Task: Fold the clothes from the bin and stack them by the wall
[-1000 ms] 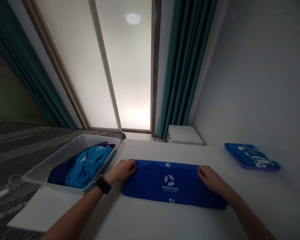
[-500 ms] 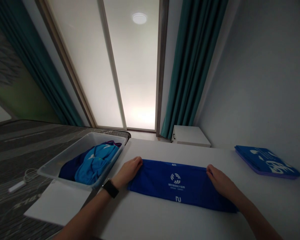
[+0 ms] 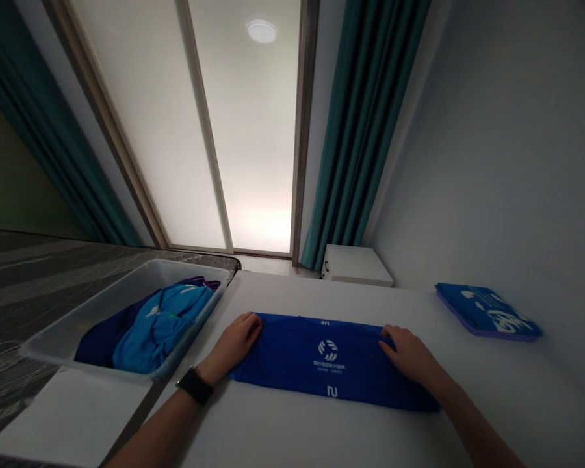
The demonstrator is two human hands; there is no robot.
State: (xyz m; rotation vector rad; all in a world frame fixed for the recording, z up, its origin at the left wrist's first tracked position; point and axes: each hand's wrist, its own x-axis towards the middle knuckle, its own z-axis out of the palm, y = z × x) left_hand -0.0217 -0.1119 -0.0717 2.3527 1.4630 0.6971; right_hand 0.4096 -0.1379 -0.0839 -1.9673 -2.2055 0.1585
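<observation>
A dark blue cloth point(image 3: 292, 357) with a white logo and white characters is folded into a long strip. It lies flat across the white table point(image 3: 292, 429). At its upper left corner, my left hand point(image 3: 234, 344), with a black watch on the wrist, has its fingers closed on the fabric. My right hand point(image 3: 412, 357) rests over the right part of the strip, near the upper edge, its thumb and fingertips apart.
Left of the table, a translucent bin point(image 3: 53, 335) holds light blue and dark blue clothes point(image 3: 163, 325). A folded blue stack point(image 3: 487, 312) sits at the table's right, by the wall. Beyond the far edge is a white cabinet point(image 3: 355, 263). A white panel point(image 3: 73, 413) lies below the bin.
The view has shifted, so most things appear further left. My right thumb and fingertips have parted from their pinch on the cloth's upper edge. The cloth still lies flat.
</observation>
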